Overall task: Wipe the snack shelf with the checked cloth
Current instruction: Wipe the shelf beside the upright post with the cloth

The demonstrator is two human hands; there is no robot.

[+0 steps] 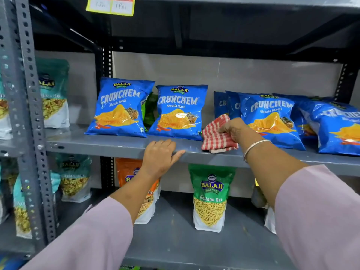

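cloth (217, 136) bunched in right hand (234, 129) grip, long axis running shelf-depth (116, 145)

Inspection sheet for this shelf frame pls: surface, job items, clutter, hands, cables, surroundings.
Surface: grey metal shelf, front strip bare, blue snack bags along the back.
Job's things: red-and-white checked cloth, bunched, resting on the shelf between two bags.
Clutter: blue Crunchem crisp bags, upright at left and centre, leaning pile at right; a green packet behind them.
Hands: right hand grips the cloth; left hand rests flat on the shelf's front edge, empty.
Cables: nothing seen.
Surroundings: green Ratlami Sev pouch on the shelf below; yellow price tag above; perforated grey upright at left.
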